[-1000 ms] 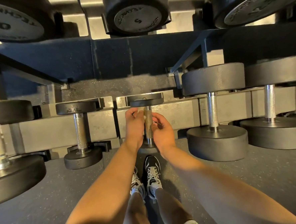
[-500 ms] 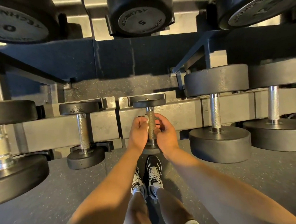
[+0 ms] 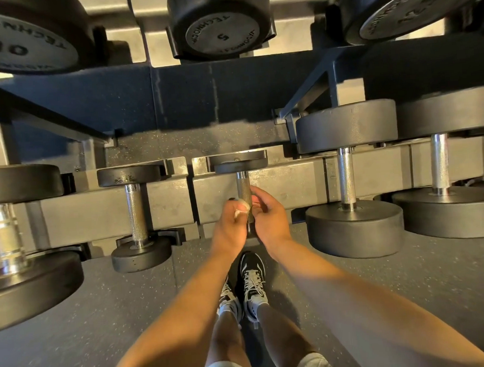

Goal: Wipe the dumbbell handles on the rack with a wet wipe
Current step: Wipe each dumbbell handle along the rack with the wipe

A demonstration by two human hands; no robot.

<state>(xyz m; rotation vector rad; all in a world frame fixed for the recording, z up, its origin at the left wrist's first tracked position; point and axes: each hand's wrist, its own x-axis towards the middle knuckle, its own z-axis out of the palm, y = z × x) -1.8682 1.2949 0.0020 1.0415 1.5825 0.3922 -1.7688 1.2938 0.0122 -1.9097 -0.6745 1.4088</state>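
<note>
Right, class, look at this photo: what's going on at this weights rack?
A person stands at a grey metal dumbbell rack. Their left hand pinches a crumpled white wet wipe against the knurled metal handle of the small black dumbbell in the lower row, while the right hand curls around that handle from the other side.

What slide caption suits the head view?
Left hand pinches a wet wipe at the handle of a small dumbbell, right hand beside it.
</note>
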